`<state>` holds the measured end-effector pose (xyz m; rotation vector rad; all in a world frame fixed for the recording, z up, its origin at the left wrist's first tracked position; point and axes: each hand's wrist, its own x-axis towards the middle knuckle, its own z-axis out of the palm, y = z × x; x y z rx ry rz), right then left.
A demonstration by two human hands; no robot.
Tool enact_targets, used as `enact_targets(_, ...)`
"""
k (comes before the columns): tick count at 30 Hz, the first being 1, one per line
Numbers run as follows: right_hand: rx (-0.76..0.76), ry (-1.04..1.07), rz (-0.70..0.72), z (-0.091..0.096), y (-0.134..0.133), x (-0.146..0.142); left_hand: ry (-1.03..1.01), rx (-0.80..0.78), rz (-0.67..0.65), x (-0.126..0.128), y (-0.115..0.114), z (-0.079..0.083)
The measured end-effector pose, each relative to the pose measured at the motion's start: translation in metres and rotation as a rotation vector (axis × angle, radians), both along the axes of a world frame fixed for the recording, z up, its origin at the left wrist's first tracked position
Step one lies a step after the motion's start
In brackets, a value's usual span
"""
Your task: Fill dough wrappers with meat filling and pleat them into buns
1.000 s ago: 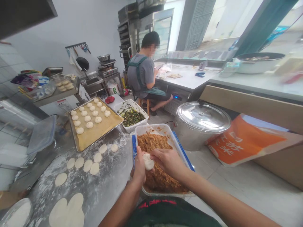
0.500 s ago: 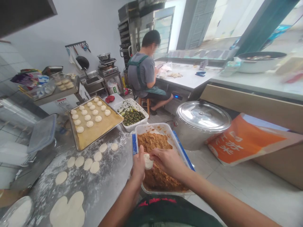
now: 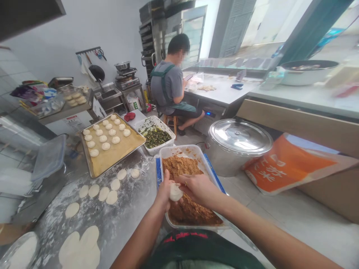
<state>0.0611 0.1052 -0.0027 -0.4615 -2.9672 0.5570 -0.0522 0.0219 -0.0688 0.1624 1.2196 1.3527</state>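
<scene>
My left hand (image 3: 163, 191) cups a small white dough bun (image 3: 175, 192), its fingers curled round it. My right hand (image 3: 198, 188) pinches the top of the same bun. Both hands hover over a white plastic tub (image 3: 193, 151) of brown crumbly filling (image 3: 179, 167). Left of them, several flat dough rounds (image 3: 103, 194) lie on the floured steel worktop (image 3: 123, 220). Farther back, a metal baking tray (image 3: 123, 151) carries several shaped buns (image 3: 106, 146).
A white tub of chopped greens (image 3: 155, 137) stands behind the filling tub. A large lidded steel pot (image 3: 237, 144) and an orange sack (image 3: 283, 164) sit on the floor at right. A person in a grey shirt (image 3: 171, 87) sits at the far counter. Larger dough sheets (image 3: 81, 250) lie near left.
Both hands have kept working the bun over the filling tub, shifting slightly up and left. Nothing else has moved.
</scene>
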Motion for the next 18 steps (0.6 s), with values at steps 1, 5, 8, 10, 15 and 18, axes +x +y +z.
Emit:
enact_targets(1,0.005,-0.001,0.003,0.0,0.001,0.0,-0.058,0.017,-0.011,-0.001,0.0,0.0)
enact_targets(5,0.007,0.007,0.036,-0.001,0.003,0.0,0.018,0.031,0.02,0.0,0.0,-0.005)
enact_targets(8,-0.001,0.036,0.059,0.0,0.005,0.001,0.117,-0.033,-0.008,0.001,0.001,-0.009)
enact_targets(10,-0.008,0.048,0.073,-0.001,0.005,0.0,0.093,-0.058,-0.032,-0.001,0.002,-0.006)
enact_targets(15,-0.012,0.08,0.06,0.0,0.006,0.0,-0.062,0.03,-0.019,-0.003,-0.001,0.007)
enact_targets(18,-0.016,0.093,0.063,0.002,0.007,0.0,0.011,0.005,0.04,0.001,-0.003,0.007)
